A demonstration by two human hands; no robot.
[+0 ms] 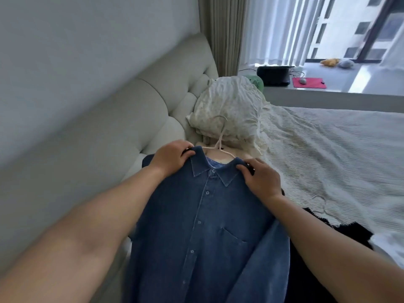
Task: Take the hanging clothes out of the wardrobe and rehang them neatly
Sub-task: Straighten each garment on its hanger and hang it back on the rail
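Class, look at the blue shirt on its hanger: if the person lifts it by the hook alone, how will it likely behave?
The blue shirt looks soft, so it would probably drape and swing. The thin white hanger seems light and may tilt if the shoulders sit unevenly. Both hands grip those shoulders now, perhaps because the fabric could slide off.

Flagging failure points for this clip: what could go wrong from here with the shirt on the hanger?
1. The blue denim button-up shirt lies over black clothing; lifting may drag it along.
2. Left hand and right hand hold only the shoulders, so the thin white hanger could slip out the collar.
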